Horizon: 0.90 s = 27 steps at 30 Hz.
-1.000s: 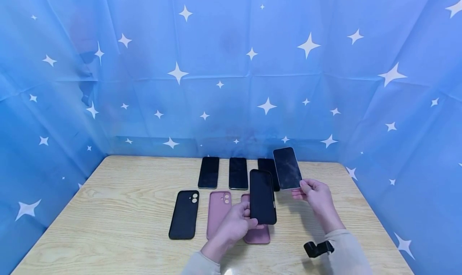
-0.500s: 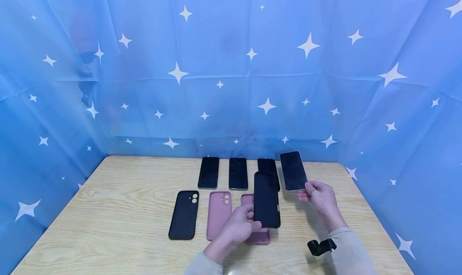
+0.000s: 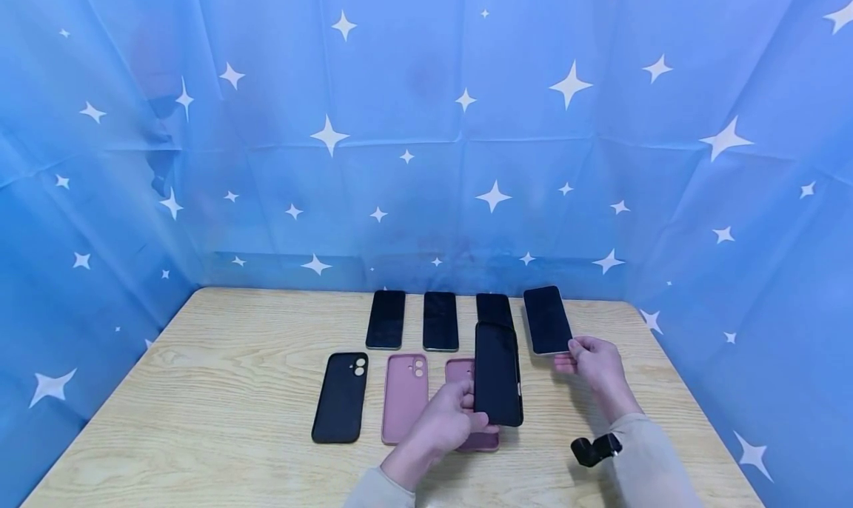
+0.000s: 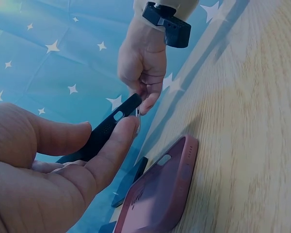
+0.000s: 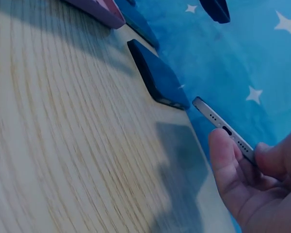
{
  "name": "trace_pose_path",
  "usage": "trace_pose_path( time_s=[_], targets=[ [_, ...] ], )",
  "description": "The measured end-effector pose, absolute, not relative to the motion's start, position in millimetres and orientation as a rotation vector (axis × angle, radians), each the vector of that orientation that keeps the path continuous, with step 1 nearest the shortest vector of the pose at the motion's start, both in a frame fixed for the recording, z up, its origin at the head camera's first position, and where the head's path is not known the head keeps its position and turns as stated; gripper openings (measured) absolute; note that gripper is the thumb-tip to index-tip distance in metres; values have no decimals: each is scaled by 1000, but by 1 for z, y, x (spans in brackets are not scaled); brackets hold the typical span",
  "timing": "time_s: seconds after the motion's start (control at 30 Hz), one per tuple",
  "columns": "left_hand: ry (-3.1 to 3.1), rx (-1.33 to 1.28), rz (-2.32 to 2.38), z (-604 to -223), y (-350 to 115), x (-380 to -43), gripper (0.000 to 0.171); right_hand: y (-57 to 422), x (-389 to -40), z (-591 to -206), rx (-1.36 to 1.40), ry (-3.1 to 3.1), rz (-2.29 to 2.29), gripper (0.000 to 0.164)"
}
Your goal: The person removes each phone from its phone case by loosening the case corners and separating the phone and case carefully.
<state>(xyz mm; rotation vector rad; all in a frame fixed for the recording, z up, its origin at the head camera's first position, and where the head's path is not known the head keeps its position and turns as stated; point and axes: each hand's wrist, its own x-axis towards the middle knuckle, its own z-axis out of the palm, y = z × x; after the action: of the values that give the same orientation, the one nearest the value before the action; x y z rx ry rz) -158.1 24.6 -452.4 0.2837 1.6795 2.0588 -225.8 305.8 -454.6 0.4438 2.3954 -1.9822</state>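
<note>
My left hand [image 3: 443,423] pinches a black phone case [image 3: 500,375] near its lower end, raised over the table. A port cutout shows in the edge of that black case [image 4: 99,136] in the left wrist view. Between thumb and fingers, my right hand [image 3: 600,367] holds a phone [image 3: 548,319] by its bottom edge, dark screen facing up. The charging port and speaker holes of the phone [image 5: 225,130] show in the right wrist view. Under the left hand lies a pink phone case [image 3: 460,371], partly hidden.
Three dark phones lie in a row at the back: a left one [image 3: 385,320], a middle one [image 3: 440,321] and a partly covered right one [image 3: 493,308]. In front are another black case [image 3: 338,397] and another pink case [image 3: 403,397]. A starry blue curtain [image 3: 413,123] borders the wooden table [image 3: 220,389].
The right hand has moved the phone right and lower, towards the tabletop beside the row. The left hand, with the black phone case, has shifted slightly right and nearer the front.
</note>
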Motion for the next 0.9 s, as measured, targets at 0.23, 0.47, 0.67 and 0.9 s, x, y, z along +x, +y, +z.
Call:
trace_pose_path(
  time_s=[0.23,0.47,0.67,0.9],
  targets=[
    [1690,274,2067,-456,27,-157,42,308,-230,-459,457,2391,-1956,42],
    [1685,298,2046,-455,27,-155,44,310,-233,-463,467,2394,-1927,42],
    [1697,287,2043,-456,29,-155,42,314,-236,-465,488,2403,-1854,45],
    [1689,246,2055,-458,33,-155,41,316,-240,-464,522,2405,-1790,46]
  ],
)
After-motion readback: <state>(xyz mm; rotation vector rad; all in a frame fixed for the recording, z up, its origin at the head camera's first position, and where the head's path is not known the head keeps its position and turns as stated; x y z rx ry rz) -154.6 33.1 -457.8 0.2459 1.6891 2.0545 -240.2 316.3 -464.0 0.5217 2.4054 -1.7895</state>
